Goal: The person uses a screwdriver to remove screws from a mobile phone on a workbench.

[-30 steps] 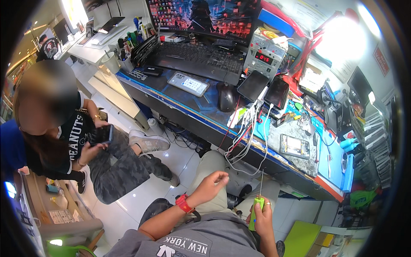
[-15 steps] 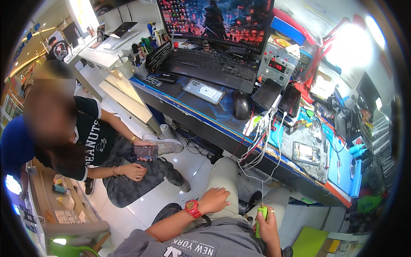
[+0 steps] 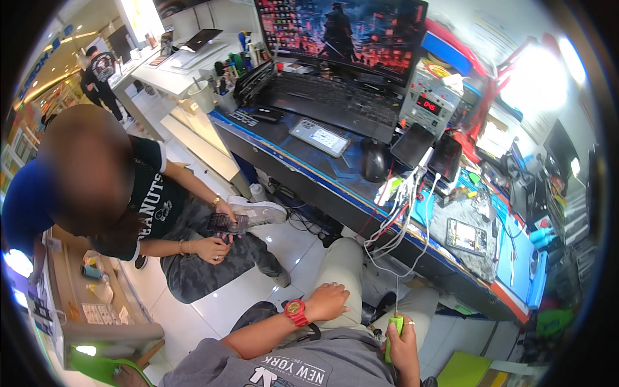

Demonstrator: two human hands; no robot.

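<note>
R. hand [image 3: 405, 342], fingers curled closed, gripped a green-handled tool [image 3: 395, 322]; tool stood approx. upright over r. thigh [image 3: 416, 308], thin metal shaft up, nr. the desk [image 3: 303, 182] edge. L. hand [image 3: 327, 302], red watch [image 3: 296, 312] at wrist, lay palm down on l. thigh [image 3: 336, 267], fingers loosely extended, w/ nothing visibly held. On desk: phone [image 3: 467, 237] on grey mat [image 3: 441, 221]. At left, seated person [image 3: 151, 193] held dark phone [image 3: 231, 224].

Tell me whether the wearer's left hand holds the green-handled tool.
No, the right hand grips the green-handled tool, while the left hand rests on the left thigh.
</note>
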